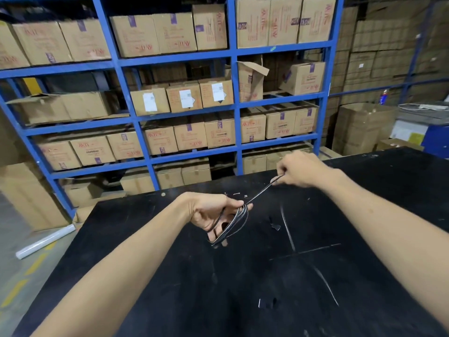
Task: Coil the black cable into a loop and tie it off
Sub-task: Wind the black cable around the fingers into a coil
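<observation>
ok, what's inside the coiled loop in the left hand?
The left hand's fingers pass through the black cable coil, holding it open above the black table. The right hand pulls the free end taut. Where the cable crosses the palm is hidden.

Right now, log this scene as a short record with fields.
setting: black table in front of blue shelving stacked with cardboard boxes
left hand: holds the coiled loops of the black cable
right hand: pinches the cable's free strand, pulled taut away from the coil
coil: several turns gathered, held above the table
tie-off: not visibly done
floor: white roll lying left of the table
</observation>
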Tool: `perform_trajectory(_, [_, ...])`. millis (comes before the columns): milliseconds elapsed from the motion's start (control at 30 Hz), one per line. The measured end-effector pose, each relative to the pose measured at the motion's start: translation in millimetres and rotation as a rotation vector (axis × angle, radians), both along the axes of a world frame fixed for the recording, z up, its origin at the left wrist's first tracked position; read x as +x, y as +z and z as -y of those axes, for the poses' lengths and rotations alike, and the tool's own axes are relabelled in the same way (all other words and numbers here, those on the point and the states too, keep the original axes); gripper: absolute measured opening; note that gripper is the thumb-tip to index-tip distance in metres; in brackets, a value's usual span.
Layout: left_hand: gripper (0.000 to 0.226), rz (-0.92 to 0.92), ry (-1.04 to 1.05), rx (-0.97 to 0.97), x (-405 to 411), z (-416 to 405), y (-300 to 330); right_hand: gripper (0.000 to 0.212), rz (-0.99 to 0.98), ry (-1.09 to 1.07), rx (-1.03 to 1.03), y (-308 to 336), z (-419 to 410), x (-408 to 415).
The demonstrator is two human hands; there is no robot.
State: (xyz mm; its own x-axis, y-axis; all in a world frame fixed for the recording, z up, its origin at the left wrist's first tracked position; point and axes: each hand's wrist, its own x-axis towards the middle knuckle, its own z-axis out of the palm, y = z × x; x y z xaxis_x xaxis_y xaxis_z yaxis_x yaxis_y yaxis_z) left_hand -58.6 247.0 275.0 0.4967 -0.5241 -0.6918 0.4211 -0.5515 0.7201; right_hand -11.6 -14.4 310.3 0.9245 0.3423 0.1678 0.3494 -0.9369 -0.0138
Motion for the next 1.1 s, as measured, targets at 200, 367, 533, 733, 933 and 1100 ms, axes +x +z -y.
perform_trajectory(200, [0.047,0.134,0.502,-0.413,23,-13,-9,0.031,-0.339,0.181,0.673,-9,5,-31])
perform_trajectory(367, [0.041,0.149,0.694,-0.862,31,-17,11,0.034,-0.638,0.274,0.946,-72,-24,-51])
perform_trajectory(533, [0.044,0.087,0.566,-1.043,28,-7,34,0.047,-0.652,0.196,0.923,-111,-34,-48])
perform_trajectory(733, [0.046,-0.037,0.094,-0.945,9,-2,34,0.077,-0.434,0.082,0.735,-105,-18,-34])
perform_trajectory(933, [0.052,-0.188,-0.204,-0.499,-4,12,20,0.013,-0.404,0.24,0.288,-55,-9,-11])
perform_trajectory(1100, [0.041,-0.101,-0.092,-0.155,-5,12,-6,0.029,-0.277,0.169,0.137,-11,-4,0])
